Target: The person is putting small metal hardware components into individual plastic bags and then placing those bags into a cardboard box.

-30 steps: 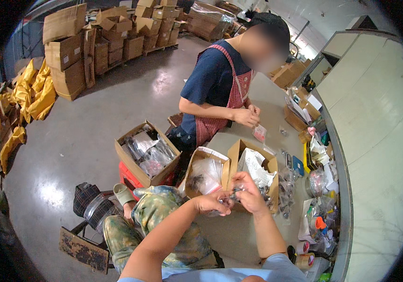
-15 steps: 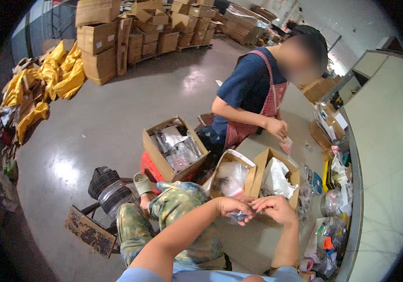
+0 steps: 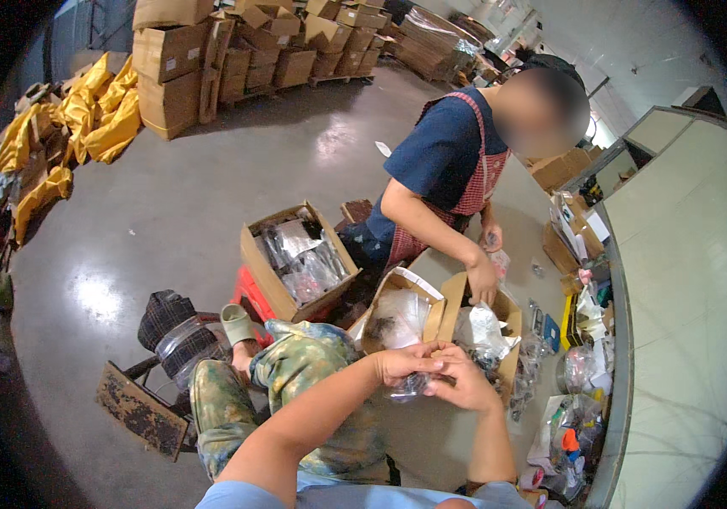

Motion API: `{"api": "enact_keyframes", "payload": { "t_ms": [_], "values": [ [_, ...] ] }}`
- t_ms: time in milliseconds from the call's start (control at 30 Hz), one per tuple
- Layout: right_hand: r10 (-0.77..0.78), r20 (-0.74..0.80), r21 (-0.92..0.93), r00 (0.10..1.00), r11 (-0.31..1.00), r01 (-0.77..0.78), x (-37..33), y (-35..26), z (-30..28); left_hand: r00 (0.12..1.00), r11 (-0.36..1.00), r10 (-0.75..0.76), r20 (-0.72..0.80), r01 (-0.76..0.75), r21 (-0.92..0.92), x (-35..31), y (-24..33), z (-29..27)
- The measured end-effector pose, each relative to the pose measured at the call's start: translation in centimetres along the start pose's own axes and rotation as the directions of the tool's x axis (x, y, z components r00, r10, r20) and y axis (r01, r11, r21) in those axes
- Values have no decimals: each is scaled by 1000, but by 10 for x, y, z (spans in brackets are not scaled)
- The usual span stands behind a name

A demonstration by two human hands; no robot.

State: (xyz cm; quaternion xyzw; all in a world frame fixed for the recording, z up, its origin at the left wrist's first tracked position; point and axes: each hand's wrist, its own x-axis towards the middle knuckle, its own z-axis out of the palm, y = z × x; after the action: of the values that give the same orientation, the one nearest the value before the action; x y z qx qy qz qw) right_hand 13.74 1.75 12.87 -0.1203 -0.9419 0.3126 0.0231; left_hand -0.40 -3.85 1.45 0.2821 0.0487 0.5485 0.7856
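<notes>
Over the near edge of the table, my two hands meet with their fingers close together. My left hand [image 3: 408,362] grips a small clear plastic bag [image 3: 408,388] with dark contents too small to name. The fingers of my right hand [image 3: 467,383] are bent against the same bag from the other side and partly hide it. Just beyond my hands stand two open cartons: a left carton [image 3: 445,325] with clear bags, and a right carton [image 3: 512,360] with silvery-white packaging [image 3: 484,333] and small dark pieces. A co-worker's hand [image 3: 483,278] reaches into the right carton.
A co-worker [image 3: 440,161] in a checked apron sits across the table corner. An open carton of bagged items [image 3: 263,284] rests on a red stool [image 3: 249,293] at left. Bags and small goods [image 3: 571,441] line the table's right edge. A worn chair [image 3: 144,411] stands at lower left.
The co-worker's hand has come down from holding a small pink-white packet into the right carton. My hands stay together on the bag, with my right fingers shifted. The whole view has moved slightly.
</notes>
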Motion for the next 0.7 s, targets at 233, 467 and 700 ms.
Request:
{"api": "enact_keyframes", "payload": {
  "t_ms": [233,467,700],
  "values": [
    [19,-140,-223,990,973,-51,1,-1,15,983,989,70,-171,-46,138,6,0,2],
    [226,-442,101,868,974,-203,-16,23,12,960,846,216,-176,-95,525,10,-1,-13],
    [367,-535,309,761,923,-227,-22,38,26,896,771,365,-252,-139,622,20,-13,-22]
  ]
}}
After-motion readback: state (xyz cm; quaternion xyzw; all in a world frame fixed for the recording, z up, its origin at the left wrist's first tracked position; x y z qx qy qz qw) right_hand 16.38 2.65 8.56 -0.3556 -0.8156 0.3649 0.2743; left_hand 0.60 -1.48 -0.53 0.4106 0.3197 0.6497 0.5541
